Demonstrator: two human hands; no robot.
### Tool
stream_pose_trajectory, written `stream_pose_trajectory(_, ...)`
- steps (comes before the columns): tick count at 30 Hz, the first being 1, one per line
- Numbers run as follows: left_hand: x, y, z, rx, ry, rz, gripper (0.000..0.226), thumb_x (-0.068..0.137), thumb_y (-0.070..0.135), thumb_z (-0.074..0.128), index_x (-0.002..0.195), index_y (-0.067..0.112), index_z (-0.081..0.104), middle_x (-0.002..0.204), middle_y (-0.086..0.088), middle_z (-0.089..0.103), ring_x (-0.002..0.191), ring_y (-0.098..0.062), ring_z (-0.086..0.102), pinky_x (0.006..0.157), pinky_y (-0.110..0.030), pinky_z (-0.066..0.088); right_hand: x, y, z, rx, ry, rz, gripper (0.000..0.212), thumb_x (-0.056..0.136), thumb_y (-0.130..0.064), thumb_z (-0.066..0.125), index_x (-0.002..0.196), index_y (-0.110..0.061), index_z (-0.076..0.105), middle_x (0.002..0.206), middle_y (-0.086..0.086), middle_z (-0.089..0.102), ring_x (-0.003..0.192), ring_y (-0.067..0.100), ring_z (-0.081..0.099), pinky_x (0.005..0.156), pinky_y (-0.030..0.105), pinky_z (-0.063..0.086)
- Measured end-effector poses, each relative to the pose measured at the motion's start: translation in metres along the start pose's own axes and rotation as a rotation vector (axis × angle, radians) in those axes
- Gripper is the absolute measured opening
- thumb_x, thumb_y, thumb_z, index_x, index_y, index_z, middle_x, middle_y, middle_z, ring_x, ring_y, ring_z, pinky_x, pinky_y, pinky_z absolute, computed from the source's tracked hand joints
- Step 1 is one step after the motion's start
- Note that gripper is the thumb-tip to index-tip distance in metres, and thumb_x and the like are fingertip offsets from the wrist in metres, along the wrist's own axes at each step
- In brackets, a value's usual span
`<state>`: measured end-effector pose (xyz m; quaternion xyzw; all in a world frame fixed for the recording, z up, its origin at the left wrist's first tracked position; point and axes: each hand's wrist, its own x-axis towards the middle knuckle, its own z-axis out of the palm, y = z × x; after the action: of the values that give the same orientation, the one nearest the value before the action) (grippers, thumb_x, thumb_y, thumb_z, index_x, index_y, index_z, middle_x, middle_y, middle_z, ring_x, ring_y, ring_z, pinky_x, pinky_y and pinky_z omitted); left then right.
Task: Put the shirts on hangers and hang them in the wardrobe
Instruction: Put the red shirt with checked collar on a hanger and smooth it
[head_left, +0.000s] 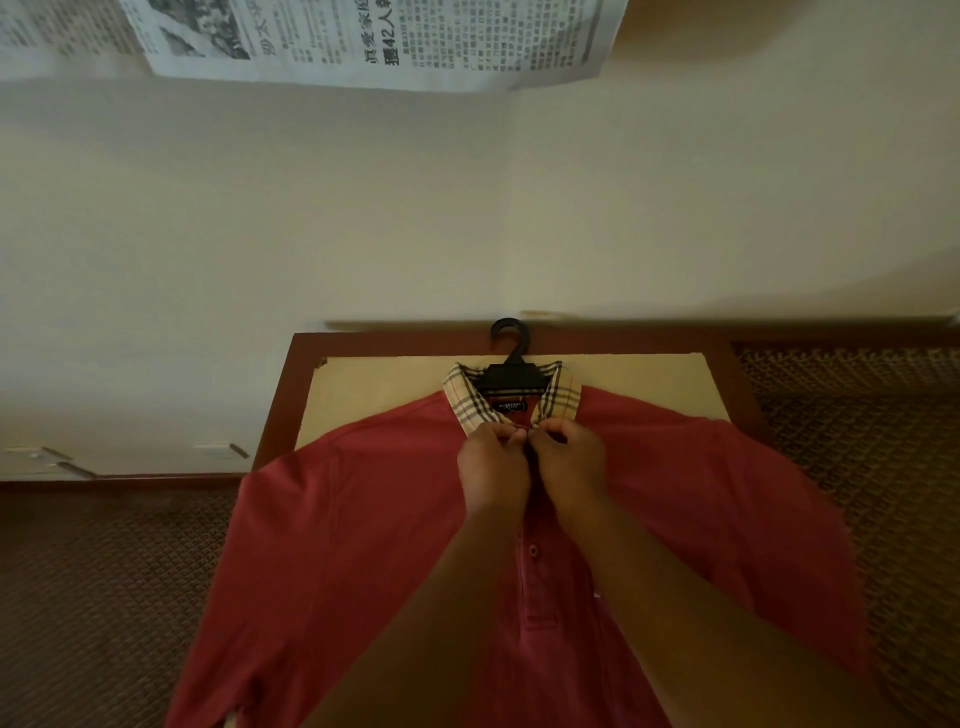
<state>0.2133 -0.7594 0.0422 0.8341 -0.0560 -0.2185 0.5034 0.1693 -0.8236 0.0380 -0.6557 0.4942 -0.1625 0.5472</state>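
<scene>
Red cloth fills most of the view: one shirt (363, 545) lies face up on the bench (291, 395), its checked collar (462, 400) toward the far edge and its body and sleeves spilling over the near edge and both side edges. One black hanger (511, 371) sits inside the neck of the shirt; its hook pokes out past the collar and reaches the far rim of the bench. One sheet of pale cardboard (649, 379) covers the bench top beneath the shirt, leaving a dark wood rim showing along the far edge and the far-left corner.

Two hands meet at the top of the shirt's front opening, just below the collar. The left hand (491, 467) and the right hand (569, 457) each have their fingers curled tight, pinching the cloth at the top of the opening; whether a button lies between them cannot be made out. Lower down the opening, one red button (533, 550) shows between the forearms.

One sheet of newspaper (363, 41) hangs on the pale wall (363, 208) behind the bench. Patterned brown carpet (104, 571) lies to either side.
</scene>
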Motion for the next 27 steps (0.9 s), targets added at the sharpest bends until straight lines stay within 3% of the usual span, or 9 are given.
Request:
stream_pose_trajectory(3, 0.002, -0.002, -0.001, -0.048, -0.007, -0.048, 0.006, 0.094, 0.019, 0.058, 0.091, 0.018, 0.063, 0.085, 0.002, 0.066, 0.075, -0.009, 0.062, 0.057, -0.018, 0.047, -0.002, -0.003, -0.001, 0.091, -0.027, 0.043, 0.018, 0.091, -0.01, 0.059, 0.078, -0.021, 0.066, 0.079, 0.003, 0.069, 0.073, 0.017, 0.066, 0.064, 0.031, 0.055)
stream_pose_trajectory(7, 0.005, -0.004, 0.0, -0.098, -0.026, -0.091, 0.01, 0.093, 0.018, 0.059, 0.09, 0.014, 0.068, 0.082, -0.004, 0.069, 0.067, -0.012, 0.062, 0.051, -0.02, 0.046, -0.002, -0.001, -0.002, 0.157, -0.06, 0.076, 0.014, 0.091, -0.01, 0.06, 0.085, -0.021, 0.068, 0.08, 0.0, 0.069, 0.077, 0.016, 0.067, 0.071, 0.033, 0.057)
stream_pose_trajectory(10, 0.005, -0.004, -0.001, -0.157, -0.053, -0.12, 0.013, 0.093, 0.014, 0.058, 0.089, 0.011, 0.071, 0.079, -0.006, 0.07, 0.069, -0.015, 0.064, 0.057, -0.024, 0.051, 0.0, 0.001, -0.002, 0.196, -0.067, 0.1, 0.01, 0.089, -0.009, 0.062, 0.094, -0.013, 0.071, 0.086, 0.004, 0.071, 0.082, 0.019, 0.069, 0.077, 0.035, 0.059)
stream_pose_trajectory(15, 0.006, -0.004, -0.005, -0.215, -0.077, -0.143, 0.014, 0.093, 0.012, 0.058, 0.089, 0.009, 0.071, 0.072, -0.002, 0.066, 0.062, -0.01, 0.059, 0.055, -0.022, 0.047, -0.001, 0.001, -0.004, 0.294, -0.086, 0.11, 0.01, 0.088, -0.007, 0.064, 0.093, -0.01, 0.071, 0.089, 0.007, 0.072, 0.086, 0.02, 0.069, 0.079, 0.032, 0.057)
stream_pose_trajectory(19, 0.006, -0.004, -0.003, -0.203, -0.079, -0.14, 0.014, 0.093, 0.014, 0.059, 0.089, 0.012, 0.071, 0.08, -0.005, 0.071, 0.073, -0.017, 0.067, 0.064, -0.029, 0.056, -0.001, 0.004, -0.005, 0.307, -0.095, 0.121, 0.011, 0.086, -0.007, 0.066, 0.095, -0.01, 0.073, 0.09, 0.009, 0.073, 0.088, 0.023, 0.07, 0.083, 0.036, 0.057)
stream_pose_trajectory(21, 0.007, -0.004, -0.003, -0.195, -0.081, -0.138, 0.014, 0.093, 0.015, 0.058, 0.089, 0.012, 0.071, 0.082, -0.006, 0.071, 0.076, -0.018, 0.068, 0.066, -0.03, 0.056, 0.0, 0.003, -0.006, 0.337, -0.111, 0.134, 0.011, 0.086, -0.007, 0.065, 0.093, -0.01, 0.074, 0.088, 0.009, 0.074, 0.085, 0.021, 0.07, 0.079, 0.033, 0.057)
stream_pose_trajectory(24, 0.008, -0.003, -0.004, -0.195, -0.086, -0.141, 0.016, 0.093, 0.016, 0.058, 0.086, 0.011, 0.071, 0.08, -0.008, 0.072, 0.069, -0.016, 0.064, 0.065, -0.03, 0.054, -0.001, 0.0, -0.011, 0.404, -0.144, 0.156, 0.013, 0.087, -0.007, 0.062, 0.09, -0.003, 0.074, 0.08, 0.009, 0.072, 0.07, 0.013, 0.066, 0.061, 0.019, 0.052)
stream_pose_trajectory(27, 0.008, -0.003, -0.004, -0.205, -0.085, -0.154, 0.017, 0.092, 0.014, 0.059, 0.082, 0.011, 0.071, 0.072, -0.006, 0.068, 0.064, -0.014, 0.06, 0.061, -0.03, 0.052, 0.0, 0.0, -0.015, 0.38, -0.178, 0.154, 0.014, 0.087, -0.006, 0.062, 0.091, -0.001, 0.074, 0.088, 0.016, 0.072, 0.075, 0.018, 0.064, 0.064, 0.022, 0.051)
